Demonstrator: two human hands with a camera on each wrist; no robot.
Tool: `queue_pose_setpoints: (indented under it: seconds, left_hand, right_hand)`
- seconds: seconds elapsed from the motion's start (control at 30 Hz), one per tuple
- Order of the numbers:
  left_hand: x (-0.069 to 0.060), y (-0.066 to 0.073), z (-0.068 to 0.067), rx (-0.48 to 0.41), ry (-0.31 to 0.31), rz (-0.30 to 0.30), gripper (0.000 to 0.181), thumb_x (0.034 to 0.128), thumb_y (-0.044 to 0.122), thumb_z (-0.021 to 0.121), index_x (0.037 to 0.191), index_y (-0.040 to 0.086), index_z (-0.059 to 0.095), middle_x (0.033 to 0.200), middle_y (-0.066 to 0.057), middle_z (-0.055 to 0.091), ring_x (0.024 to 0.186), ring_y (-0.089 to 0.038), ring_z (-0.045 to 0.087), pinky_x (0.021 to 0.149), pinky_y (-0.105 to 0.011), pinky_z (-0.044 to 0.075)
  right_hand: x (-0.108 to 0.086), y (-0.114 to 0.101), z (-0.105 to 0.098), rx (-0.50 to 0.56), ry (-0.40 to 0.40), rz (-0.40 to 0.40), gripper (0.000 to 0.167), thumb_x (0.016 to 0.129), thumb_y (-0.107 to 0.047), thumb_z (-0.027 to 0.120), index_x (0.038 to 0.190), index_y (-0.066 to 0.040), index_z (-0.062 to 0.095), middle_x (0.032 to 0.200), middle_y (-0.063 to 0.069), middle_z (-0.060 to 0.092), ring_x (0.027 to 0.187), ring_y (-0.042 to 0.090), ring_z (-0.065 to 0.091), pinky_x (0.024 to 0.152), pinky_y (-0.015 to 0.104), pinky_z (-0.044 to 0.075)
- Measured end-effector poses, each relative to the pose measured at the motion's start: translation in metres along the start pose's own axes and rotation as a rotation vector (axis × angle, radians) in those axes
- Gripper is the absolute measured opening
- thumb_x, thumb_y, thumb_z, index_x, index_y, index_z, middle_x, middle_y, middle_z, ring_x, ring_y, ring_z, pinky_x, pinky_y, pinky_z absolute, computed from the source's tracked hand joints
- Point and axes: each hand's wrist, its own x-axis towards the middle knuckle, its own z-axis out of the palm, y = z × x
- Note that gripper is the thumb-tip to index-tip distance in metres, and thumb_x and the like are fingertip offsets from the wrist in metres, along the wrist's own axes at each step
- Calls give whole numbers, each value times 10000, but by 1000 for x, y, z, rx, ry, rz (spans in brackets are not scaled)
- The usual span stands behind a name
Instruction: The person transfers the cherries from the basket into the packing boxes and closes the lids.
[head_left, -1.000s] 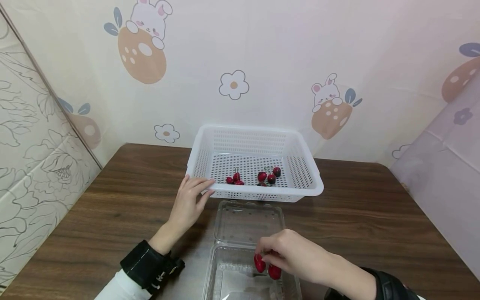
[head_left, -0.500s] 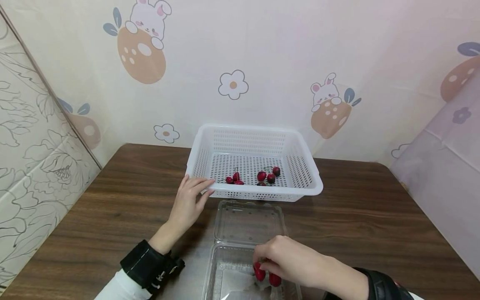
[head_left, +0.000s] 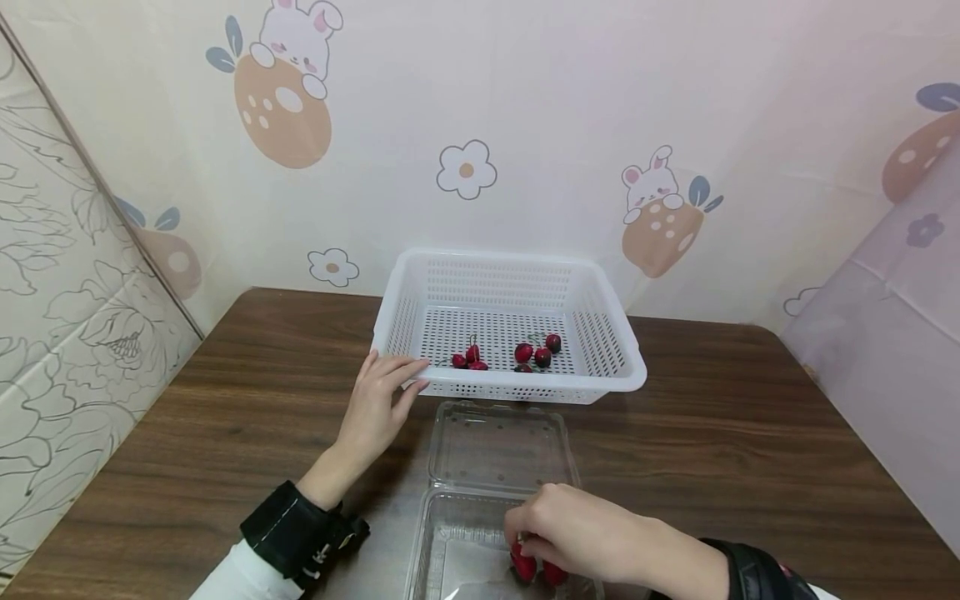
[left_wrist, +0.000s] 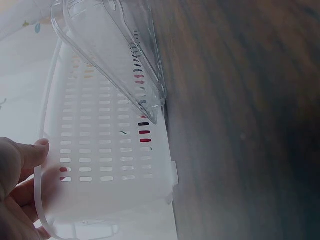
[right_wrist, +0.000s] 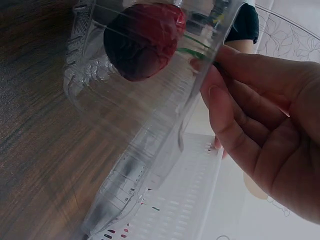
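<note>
In the head view, a white perforated basket [head_left: 495, 383] holds several dark red cherries [head_left: 523, 353]. The left hand [head_left: 375, 408] grips its near left rim; the left wrist view shows the fingers [left_wrist: 36, 155] around the basket's rim [left_wrist: 42, 200]. Below the basket lies a clear hinged plastic box [head_left: 423, 542], lid [head_left: 498, 446] folded back. Over the box's right part, the right hand [head_left: 581, 533] pinches green stems, and red cherries [head_left: 524, 563] hang beneath its fingertips inside the box. In the right wrist view a cherry [right_wrist: 145, 40] shows through the clear wall, its stem [right_wrist: 192, 52] running to the fingers.
The basket stands at the back of a brown wooden table [head_left: 720, 417], close to a patterned wall covering [head_left: 555, 125]. The box's lid lies directly in front of the basket. Another patterned sheet [head_left: 67, 275] stands along the left side.
The right hand has moved slightly down and towards the near edge, lowering the cherries deeper into the clear box. The left hand and basket have stayed put.
</note>
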Motion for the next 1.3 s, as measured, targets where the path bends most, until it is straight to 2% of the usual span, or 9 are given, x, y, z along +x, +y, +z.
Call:
queue_pose_setpoints:
  seconds: [0.17,0.33,0.57,0.77,0.93,1.3]
  left_hand:
    - [-1,0,0,-4,1,0,275,746,36,698,1019,36,664,950,-62,631,924,-224,562,1009,-510,192]
    - [-1,0,0,-6,5,1,277,742,32,700,1017,36,665,947,-62,632,920,-223,565,1010,-507,194]
    - [-2,-1,0,-2,3,-2,278,742,35,701,1017,38,665,949,-62,633,925,-223,564,1011,-502,194]
    - [-1,-1,-1,-4,3,-2,277,744,36,699,1018,37,664,952,-59,632,927,-222,562,1012,-503,193]
    - [0,0,-1,-4,4,3,273,747,34,696,1018,39,664,946,-59,632,925,-219,559,1012,-500,196]
    - [0,0,0,-7,8,13,273,743,31,699,1014,38,666,940,-60,632,916,-222,562,1004,-512,202]
  right_hand:
    - [0,1,2,-40,-15,4,140,791,-26,631,770,-161,603,687,-172,563,589,-155,409,521,28,358]
    - [1,2,4,-42,-39,17,131,775,-21,652,792,-149,626,728,-160,580,641,-132,463,535,32,376]
    - [2,4,5,-54,-41,-3,125,791,-33,639,788,-157,624,715,-161,555,630,-123,446,536,28,364]
    - [2,3,2,-124,-7,-20,99,782,-71,659,817,-156,621,740,-172,543,655,-113,446,558,28,359]
    - [3,2,-3,-129,28,-26,115,788,-56,648,790,-161,602,718,-168,523,628,-104,425,556,27,354]
    - [2,-2,-14,-211,71,24,68,782,-128,669,832,-162,638,780,-149,583,670,-96,482,588,72,406]
